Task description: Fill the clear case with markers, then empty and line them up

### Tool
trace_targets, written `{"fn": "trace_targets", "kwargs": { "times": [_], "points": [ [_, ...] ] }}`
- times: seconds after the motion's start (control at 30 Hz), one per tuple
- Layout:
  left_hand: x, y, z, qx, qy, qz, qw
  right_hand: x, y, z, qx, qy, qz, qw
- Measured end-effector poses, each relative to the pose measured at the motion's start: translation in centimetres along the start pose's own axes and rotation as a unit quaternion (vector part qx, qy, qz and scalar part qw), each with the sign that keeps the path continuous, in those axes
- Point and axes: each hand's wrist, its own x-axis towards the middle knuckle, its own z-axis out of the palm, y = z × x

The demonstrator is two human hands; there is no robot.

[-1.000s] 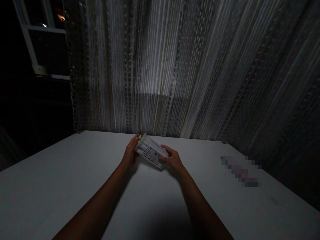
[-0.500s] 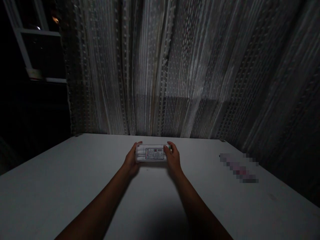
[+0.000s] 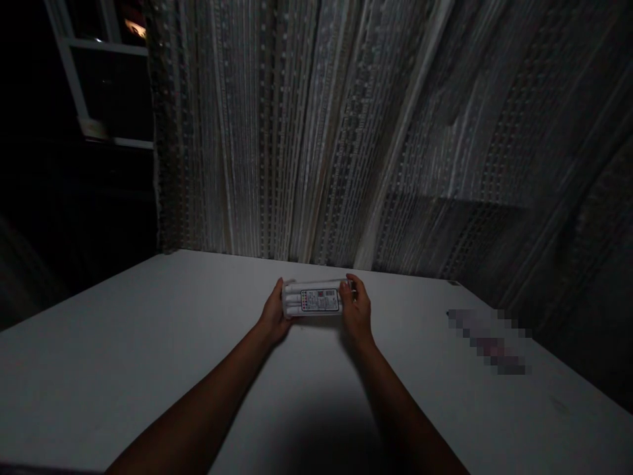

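Note:
A clear pack of white markers (image 3: 313,299) with a printed label facing me lies level between both hands, just above the white table (image 3: 148,343). My left hand (image 3: 275,314) grips its left end. My right hand (image 3: 357,311) grips its right end, thumb on the front. The room is dim, so the pens inside are hard to make out.
A lace curtain (image 3: 346,132) hangs right behind the table's far edge. A dark window (image 3: 99,79) shows at the upper left. A blurred flat object (image 3: 489,340) lies on the table to the right.
The pack was tilted with its coloured ends up at the left; now it is held level with the label facing me. Both hands sit at its ends.

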Motion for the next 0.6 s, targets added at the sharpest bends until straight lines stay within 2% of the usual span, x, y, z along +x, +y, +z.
{"fn": "trace_targets", "kwargs": {
  "times": [0.13, 0.3, 0.4, 0.6],
  "points": [
    [0.33, 0.17, 0.04, -0.025, -0.013, 0.033, 0.999, -0.04, 0.08, 0.04, 0.006, 0.006, 0.004, 1.000],
    [0.51, 0.31, 0.01, -0.043, 0.026, 0.056, 0.997, 0.11, 0.22, -0.06, 0.009, 0.013, 0.016, 1.000],
    [0.51, 0.11, -0.14, -0.021, 0.034, 0.058, 0.998, 0.11, 0.32, -0.06, 0.003, 0.007, 0.015, 1.000],
    [0.12, -0.06, -0.28, 0.051, 0.006, 0.035, 0.998, -0.01, 0.28, -0.15, -0.017, -0.009, 0.012, 1.000]
  ]
}}
